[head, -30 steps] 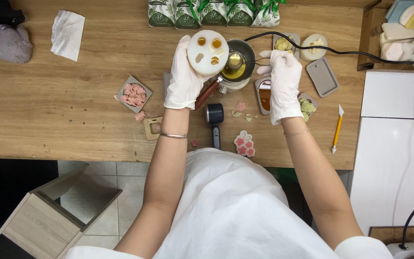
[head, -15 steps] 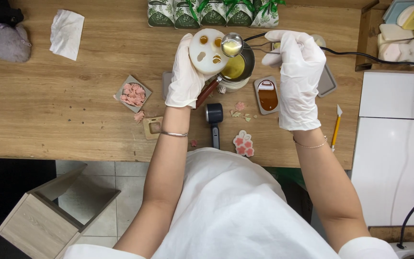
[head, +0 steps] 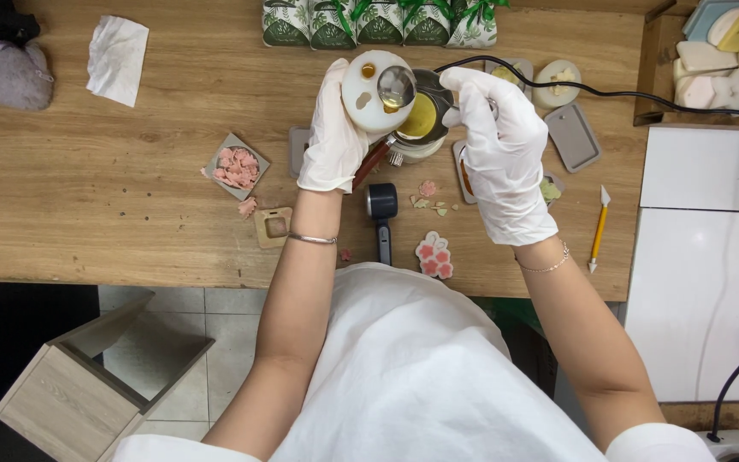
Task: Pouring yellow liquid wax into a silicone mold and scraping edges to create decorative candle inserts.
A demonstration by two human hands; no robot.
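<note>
Holding a round white mould (head: 374,90) up in my left hand (head: 335,137), I am gripping it by its lower left edge, its face with small amber-filled hollows turned up toward me. My right hand (head: 502,145) is closing around the handle of a small metal ladle (head: 397,85), whose bowl is hovering over the mould's right side; the handle is running rightward into my glove. Just beneath, a melting pot (head: 425,120) is sitting on the counter (head: 130,231), holding yellow liquid. Farther left, a small square dish (head: 235,167) is holding pink flower pieces.
</note>
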